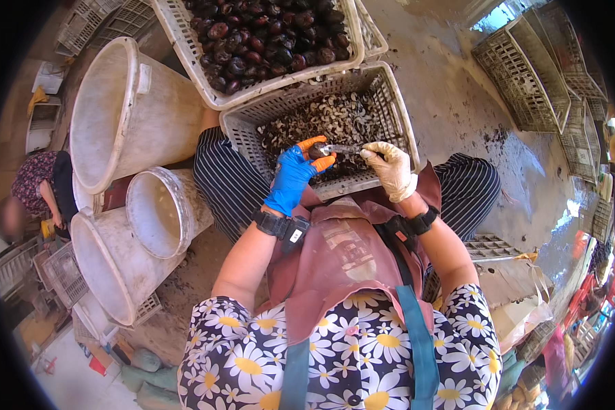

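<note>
Blue-gloved left hand (295,176) has its grip snug round a dark corm (316,151), over the scraps crate (392,108); pale-gloved right hand (391,167) pinches a slim peeling tool (344,148) beside it. Looks mid-peel tbh; next move probably calls for turning the corm steadily.

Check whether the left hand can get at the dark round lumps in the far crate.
Likely yes, with a forward reach: the lumps lie uncovered in the open far crate, though the left hand holds a dark piece.
</note>
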`<state>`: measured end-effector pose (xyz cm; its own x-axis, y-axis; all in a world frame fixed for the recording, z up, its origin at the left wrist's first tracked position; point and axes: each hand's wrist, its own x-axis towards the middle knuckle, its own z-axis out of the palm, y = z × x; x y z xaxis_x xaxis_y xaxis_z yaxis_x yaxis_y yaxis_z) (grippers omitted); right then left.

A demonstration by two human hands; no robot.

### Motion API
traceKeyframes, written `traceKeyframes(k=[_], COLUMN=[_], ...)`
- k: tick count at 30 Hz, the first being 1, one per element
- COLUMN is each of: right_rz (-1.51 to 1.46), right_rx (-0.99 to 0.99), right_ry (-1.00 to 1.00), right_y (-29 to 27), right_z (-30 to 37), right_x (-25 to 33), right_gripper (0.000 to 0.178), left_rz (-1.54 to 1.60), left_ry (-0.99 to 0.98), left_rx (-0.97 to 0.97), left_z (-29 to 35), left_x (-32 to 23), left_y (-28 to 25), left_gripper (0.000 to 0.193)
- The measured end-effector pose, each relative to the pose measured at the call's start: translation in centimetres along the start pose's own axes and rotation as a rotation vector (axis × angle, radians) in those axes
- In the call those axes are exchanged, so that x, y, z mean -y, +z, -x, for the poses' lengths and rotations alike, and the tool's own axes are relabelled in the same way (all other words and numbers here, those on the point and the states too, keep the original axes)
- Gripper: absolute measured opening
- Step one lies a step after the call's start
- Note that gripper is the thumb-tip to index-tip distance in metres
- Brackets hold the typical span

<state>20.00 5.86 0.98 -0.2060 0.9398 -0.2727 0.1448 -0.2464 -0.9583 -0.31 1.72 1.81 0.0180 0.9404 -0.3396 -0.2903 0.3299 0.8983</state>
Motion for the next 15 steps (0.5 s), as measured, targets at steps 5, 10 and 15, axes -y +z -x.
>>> traceKeyframes(k=[5, 10, 15], right_rz=[0.073, 0.052, 0.097], right_rx=[0.013, 0.011, 0.017], right_ry=[-0.006, -0.002, 0.012], right_y=[0.0, -0.3, -0.6], right_z=[-0.2, -0.5, -0.1], right_x=[-0.5, -0.3, -0.4], right_gripper=[0.015, 0.017, 0.016], left_rz=[-0.105, -0.091, -0.202], left_ry=[0.052, 0.063, 0.057], left_rx=[-0.011, -0.021, -0.033], left_z=[0.2, -0.3, -0.3], left_x=[0.4, 0.8, 0.1], left_y=[0.4, 0.1, 0.5], left_gripper=[0.04, 0.039, 0.04])
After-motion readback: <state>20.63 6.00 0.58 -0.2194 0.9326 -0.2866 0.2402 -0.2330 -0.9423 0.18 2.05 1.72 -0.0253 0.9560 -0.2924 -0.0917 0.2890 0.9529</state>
